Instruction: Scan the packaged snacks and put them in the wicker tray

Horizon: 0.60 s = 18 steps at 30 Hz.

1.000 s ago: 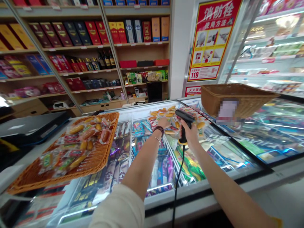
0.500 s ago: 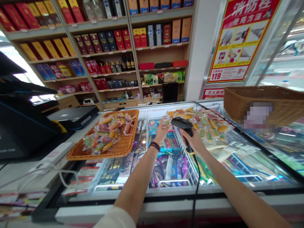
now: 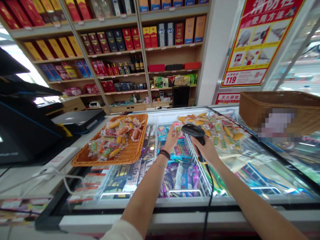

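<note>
My right hand (image 3: pixel 205 149) is closed around the handle of a black barcode scanner (image 3: pixel 193 130), its head turned to the left. My left hand (image 3: pixel 172 138) pinches a small clear-wrapped snack (image 3: pixel 178 126) just left of the scanner's head. The wrapper has a red and green print; my fingers partly cover it. Both hands are above the glass top of a chest freezer. To the left, an orange wicker tray (image 3: pixel 140 154) holds several wrapped sausage-like snacks. More wrapped snacks (image 3: pixel 220 131) lie in a loose pile on the glass to the right of the scanner.
A brown wicker basket (image 3: pixel 250 110) stands at the right end of the freezer. The scanner's black cable (image 3: pixel 209 195) hangs over the front edge. A flat black device (image 3: pixel 80 120) and a white power strip (image 3: pixel 58 160) lie at left. Shelves of boxes (image 3: pixel 120 41) stand behind.
The view has shifted slightly. My left hand and the wrapped snack stay close to the scanner's head, with the snack showing more clearly. Both grips look the same.
</note>
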Motion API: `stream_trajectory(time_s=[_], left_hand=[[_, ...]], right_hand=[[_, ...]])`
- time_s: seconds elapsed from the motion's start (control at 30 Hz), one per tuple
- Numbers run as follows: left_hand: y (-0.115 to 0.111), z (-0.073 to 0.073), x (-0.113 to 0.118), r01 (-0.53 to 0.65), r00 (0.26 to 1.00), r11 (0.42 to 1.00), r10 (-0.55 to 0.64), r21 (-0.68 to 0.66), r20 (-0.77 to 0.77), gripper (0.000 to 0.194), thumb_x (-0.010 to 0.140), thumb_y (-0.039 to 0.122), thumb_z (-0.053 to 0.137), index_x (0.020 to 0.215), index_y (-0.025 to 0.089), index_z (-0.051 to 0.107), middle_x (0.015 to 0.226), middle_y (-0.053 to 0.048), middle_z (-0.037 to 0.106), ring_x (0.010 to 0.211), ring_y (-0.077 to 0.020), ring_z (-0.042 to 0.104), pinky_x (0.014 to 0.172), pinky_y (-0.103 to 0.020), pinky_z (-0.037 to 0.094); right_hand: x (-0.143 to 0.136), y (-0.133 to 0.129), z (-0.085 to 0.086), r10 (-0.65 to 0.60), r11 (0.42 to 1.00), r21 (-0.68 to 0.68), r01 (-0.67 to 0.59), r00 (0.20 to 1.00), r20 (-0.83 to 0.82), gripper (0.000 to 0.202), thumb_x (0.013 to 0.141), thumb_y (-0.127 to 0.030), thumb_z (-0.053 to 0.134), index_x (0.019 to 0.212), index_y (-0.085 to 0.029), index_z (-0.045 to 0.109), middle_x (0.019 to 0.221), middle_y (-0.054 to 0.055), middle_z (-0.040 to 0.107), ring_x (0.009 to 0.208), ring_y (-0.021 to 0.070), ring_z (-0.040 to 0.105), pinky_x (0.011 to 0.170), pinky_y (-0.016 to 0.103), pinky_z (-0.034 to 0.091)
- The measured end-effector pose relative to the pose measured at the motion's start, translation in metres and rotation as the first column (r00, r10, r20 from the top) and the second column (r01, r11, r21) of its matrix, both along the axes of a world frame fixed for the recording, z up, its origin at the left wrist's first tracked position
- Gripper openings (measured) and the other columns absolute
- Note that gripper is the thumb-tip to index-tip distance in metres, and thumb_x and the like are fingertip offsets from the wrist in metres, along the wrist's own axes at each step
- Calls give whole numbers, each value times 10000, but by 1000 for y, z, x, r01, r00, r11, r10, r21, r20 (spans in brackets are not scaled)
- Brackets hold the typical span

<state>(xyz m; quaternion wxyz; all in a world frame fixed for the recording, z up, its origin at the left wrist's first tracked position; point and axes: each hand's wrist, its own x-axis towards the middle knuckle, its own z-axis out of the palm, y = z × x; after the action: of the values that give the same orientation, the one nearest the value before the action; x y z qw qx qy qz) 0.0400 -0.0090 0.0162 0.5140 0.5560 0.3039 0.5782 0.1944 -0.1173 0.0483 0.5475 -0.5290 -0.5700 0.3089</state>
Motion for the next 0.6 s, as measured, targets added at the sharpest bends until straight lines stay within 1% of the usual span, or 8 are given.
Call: stream_trajectory(time_s=[0.1, 0.23, 0.33, 0.4, 0.43, 0.5, 0.6], left_hand=[[-1, 0, 0, 7, 1000, 999, -8, 36, 7, 587, 792, 294, 831, 1337, 254, 616, 1199, -96, 719, 1061, -232, 686, 909, -371, 601], [2, -5, 0, -7, 1000, 998, 7, 60, -5, 629, 791, 328, 831, 1370, 270, 593, 1201, -90, 720, 1067, -235, 681, 911, -379, 599], [6, -10, 1, -20, 1000, 1000, 20, 19, -21, 626, 786, 332, 828, 1357, 260, 581, 1143, -91, 729, 1009, -230, 691, 878, -380, 602], [10, -9, 0, -67, 998, 997, 66, -37, -5, 633, 778, 321, 831, 1349, 258, 567, 1027, -71, 732, 929, -214, 699, 848, -369, 601], [12, -6, -1, -97, 995, 993, 98, -71, 13, 640, 772, 314, 834, 1345, 255, 557, 963, -57, 723, 889, -205, 700, 834, -362, 599], [18, 6, -9, -142, 986, 981, 152, -134, 70, 653, 761, 291, 840, 1335, 246, 532, 880, -29, 692, 833, -189, 697, 816, -353, 594], [27, 34, -37, -186, 959, 968, 217, -170, 183, 604, 769, 212, 818, 1287, 242, 507, 875, -5, 652, 800, -154, 675, 835, -358, 591]], right_hand=[[1, 1, -2, -11, 1000, -16, 12, 1000, 13, 513, 837, -697, 655, 630, -248, 514, 376, -14, 514, 305, 139, 447, 377, 285, 370], [2, 0, -1, -16, 1000, -18, 16, 1000, 18, 517, 838, -691, 655, 615, -244, 522, 369, -9, 512, 305, 136, 446, 383, 284, 378], [1, 0, 3, 24, 999, -23, -25, 1000, -15, 525, 821, -690, 675, 598, -240, 521, 385, -1, 526, 314, 133, 456, 384, 279, 384], [-1, 2, 6, 39, 999, -33, -40, 998, -47, 532, 801, -700, 685, 590, -239, 524, 383, -1, 520, 314, 132, 453, 379, 278, 383], [-3, 5, 8, 43, 998, -43, -46, 997, -65, 535, 790, -706, 690, 588, -238, 528, 379, -2, 513, 313, 132, 450, 374, 276, 381], [-8, 11, 13, 66, 994, -79, -74, 992, -107, 539, 760, -716, 709, 590, -235, 537, 378, -6, 502, 314, 133, 447, 359, 272, 371], [-24, 26, 20, 103, 991, -67, -118, 974, -201, 522, 728, -706, 748, 638, -231, 552, 438, -10, 539, 331, 132, 462, 341, 267, 370]])
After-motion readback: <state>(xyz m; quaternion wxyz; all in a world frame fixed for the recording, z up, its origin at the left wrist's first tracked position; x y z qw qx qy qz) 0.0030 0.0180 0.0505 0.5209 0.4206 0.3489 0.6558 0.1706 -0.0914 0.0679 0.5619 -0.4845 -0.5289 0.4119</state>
